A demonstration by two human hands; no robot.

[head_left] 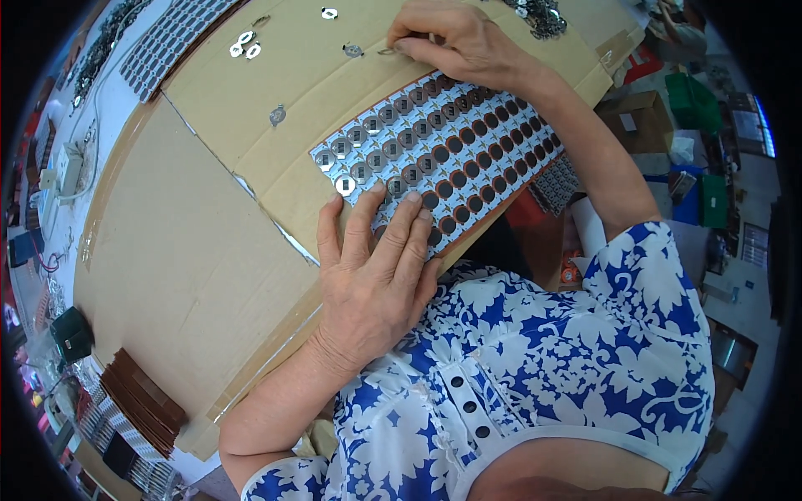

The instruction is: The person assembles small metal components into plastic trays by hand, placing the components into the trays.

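Pinning the panel (443, 146) with flat, spread left hand (376, 267), right hand (455, 42) fingertips pinch what looks like a small clip (386, 51): light, thin, best gripped by its edges.

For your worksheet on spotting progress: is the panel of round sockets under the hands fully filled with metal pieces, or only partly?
Partly filled. On the panel, sockets toward its left end hold silvery pieces, while the rest show dark and empty.

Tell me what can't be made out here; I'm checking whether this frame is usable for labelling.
Head view only:
- Right hand: fingertips curl over a small metal piece, hiding the grip.
- Panel of round cells: near edge lies under the left hand.
- Metal parts pile: cut by the top edge.
- Left-rim clutter: too warped.
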